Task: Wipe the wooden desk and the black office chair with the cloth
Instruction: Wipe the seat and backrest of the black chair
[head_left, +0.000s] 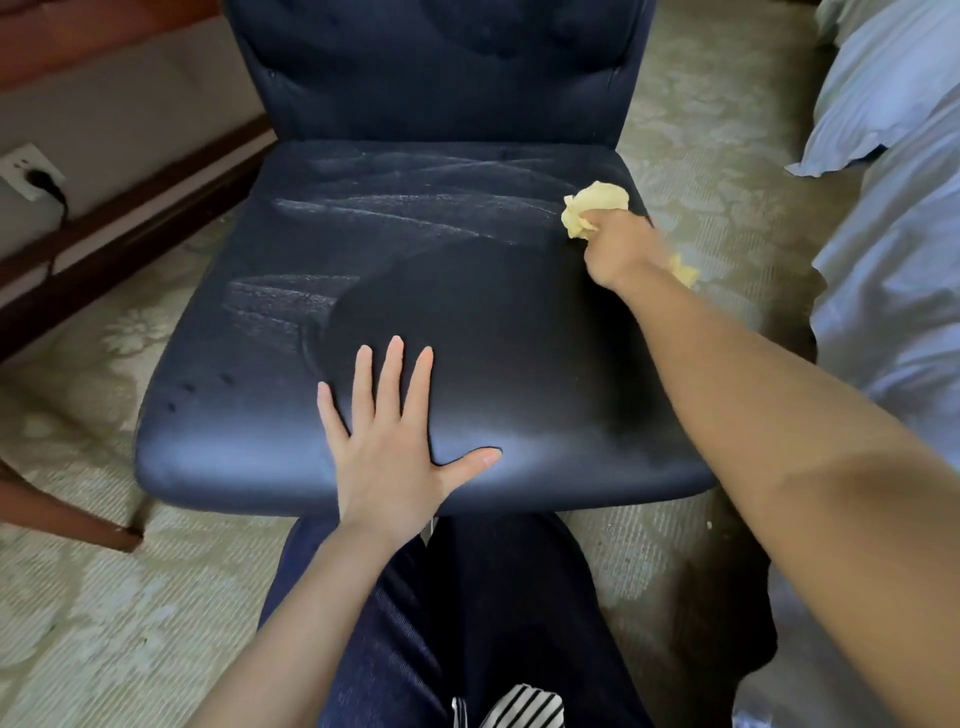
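Observation:
The black office chair (291, 312) fills the middle of the view, its seat facing me and its backrest rising at the top. Pale wipe streaks cross the rear half of the seat. My left hand (387, 441) lies flat on the front of the seat, fingers spread and straight. My right hand (618, 249) grips a crumpled yellow cloth (592, 210) at the seat's right edge, near the back. Part of the cloth sticks out behind the wrist. Only the desk's dark wooden frame (130, 218) shows at the left.
Patterned beige carpet (104, 597) surrounds the chair. A bed with light blue bedding (893, 234) runs along the right side. A wall socket with a black plug (34, 174) sits at the left, and a wooden leg (62, 514) stands at the lower left.

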